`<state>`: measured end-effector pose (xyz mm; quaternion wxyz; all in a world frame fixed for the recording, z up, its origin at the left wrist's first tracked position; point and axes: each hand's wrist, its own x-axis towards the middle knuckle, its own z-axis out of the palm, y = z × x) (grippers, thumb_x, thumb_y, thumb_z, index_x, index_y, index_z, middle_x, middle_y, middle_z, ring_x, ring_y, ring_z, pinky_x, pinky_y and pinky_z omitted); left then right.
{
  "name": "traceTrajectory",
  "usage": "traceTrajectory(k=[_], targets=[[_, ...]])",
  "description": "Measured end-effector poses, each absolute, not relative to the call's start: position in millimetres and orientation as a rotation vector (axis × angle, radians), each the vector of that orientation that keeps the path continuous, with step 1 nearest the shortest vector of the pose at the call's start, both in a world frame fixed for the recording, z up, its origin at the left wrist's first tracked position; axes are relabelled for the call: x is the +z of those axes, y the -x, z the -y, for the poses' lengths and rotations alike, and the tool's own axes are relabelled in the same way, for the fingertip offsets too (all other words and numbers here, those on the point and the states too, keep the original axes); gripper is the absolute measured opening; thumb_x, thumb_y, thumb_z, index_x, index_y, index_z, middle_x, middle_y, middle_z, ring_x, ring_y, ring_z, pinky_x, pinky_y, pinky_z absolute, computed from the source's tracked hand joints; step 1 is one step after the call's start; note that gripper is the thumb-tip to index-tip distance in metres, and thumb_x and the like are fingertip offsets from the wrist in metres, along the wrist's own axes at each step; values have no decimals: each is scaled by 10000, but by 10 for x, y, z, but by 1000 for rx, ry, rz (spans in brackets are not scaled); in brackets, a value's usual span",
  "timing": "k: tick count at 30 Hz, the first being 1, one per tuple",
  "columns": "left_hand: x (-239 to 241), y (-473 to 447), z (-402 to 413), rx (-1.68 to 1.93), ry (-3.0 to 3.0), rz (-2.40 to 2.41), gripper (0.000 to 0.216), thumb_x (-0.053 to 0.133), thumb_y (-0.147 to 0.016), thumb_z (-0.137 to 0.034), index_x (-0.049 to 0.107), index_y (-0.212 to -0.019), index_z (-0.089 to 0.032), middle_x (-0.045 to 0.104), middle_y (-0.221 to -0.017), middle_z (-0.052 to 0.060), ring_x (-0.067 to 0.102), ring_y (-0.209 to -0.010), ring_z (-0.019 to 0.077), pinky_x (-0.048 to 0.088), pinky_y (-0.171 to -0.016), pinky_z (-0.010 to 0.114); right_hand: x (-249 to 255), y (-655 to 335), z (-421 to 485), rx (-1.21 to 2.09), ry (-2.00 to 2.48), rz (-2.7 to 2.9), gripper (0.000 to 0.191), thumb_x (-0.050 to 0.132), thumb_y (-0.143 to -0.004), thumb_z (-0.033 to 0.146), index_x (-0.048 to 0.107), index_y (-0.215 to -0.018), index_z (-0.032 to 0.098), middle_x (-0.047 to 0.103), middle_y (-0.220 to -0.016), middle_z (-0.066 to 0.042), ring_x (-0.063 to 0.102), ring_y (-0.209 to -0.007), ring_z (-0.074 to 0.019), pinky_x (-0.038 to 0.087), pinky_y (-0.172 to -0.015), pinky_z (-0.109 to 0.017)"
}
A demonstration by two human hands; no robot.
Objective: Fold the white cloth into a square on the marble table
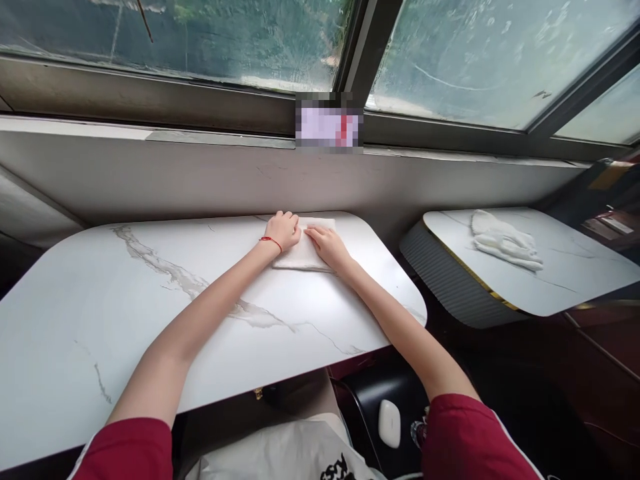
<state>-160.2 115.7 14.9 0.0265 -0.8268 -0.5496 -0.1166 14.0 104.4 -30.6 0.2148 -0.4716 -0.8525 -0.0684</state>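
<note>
A folded white towel lies flat near the far edge of the white marble-patterned table. My left hand, a red string bracelet at its wrist, is at the towel's far left corner with its fingers curled; the fingertips are partly hidden against the cloth. Resting on the towel's right half is my right hand, palm down, its fingers stretched toward the left hand. Both arms reach forward across the tabletop, and the two hands are a short gap apart.
To the right stands a second marble-patterned table with a crumpled white towel on it. A wall and a window frame run behind the tables. Below, a black chair holds a small white case.
</note>
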Motion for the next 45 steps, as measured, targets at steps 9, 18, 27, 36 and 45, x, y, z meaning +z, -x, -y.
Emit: traceTrajectory(k=[9, 18, 27, 36, 45], targets=[[99, 1097, -443, -223, 2767, 1141, 296, 412, -957, -213, 621, -1098, -59, 661, -1065, 201, 575, -1049, 312, 431, -799, 402, -329, -703, 92, -335, 1274, 2369, 375, 372, -1019, 152, 656, -1263, 178, 670, -1309, -129, 629, -1220, -273, 555, -976, -455], [-53, 768, 296, -420, 2989, 631, 305, 402, -981, -277, 644, -1048, -104, 656, -1032, 140, 563, -991, 264, 433, -767, 366, -144, -1293, 939, -204, 1341, 2333, 341, 393, -1018, 174, 658, -1227, 221, 677, -1307, -96, 645, -1216, -251, 571, -1002, -440], [-101, 718, 326, -447, 2853, 794, 329, 434, -964, -295, 626, -1129, -85, 645, -1037, 147, 554, -1000, 284, 397, -800, 404, -217, -1002, 982, 27, 1582, 2257, 476, 339, -1025, 287, 450, -1464, 141, 471, -1522, -165, 382, -1462, -286, 362, -1197, -525], [6, 566, -300, -346, 2834, 1015, 357, 446, -972, -299, 621, -1201, -88, 635, -1160, 177, 535, -1112, 312, 403, -841, 413, -259, -1173, 231, -25, 1613, 2373, 534, 259, -1022, 335, 404, -1500, 145, 394, -1576, -157, 317, -1497, -261, 293, -1220, -508], [16, 264, -982, -362, 2680, 1521, 354, 357, -991, -137, 613, -1235, -126, 623, -1257, 176, 528, -1172, 279, 423, -918, 405, -416, -1126, -803, -84, 1731, 2277, 564, 245, -1001, 332, 403, -1481, 81, 368, -1583, -191, 300, -1492, -297, 229, -1220, -512]])
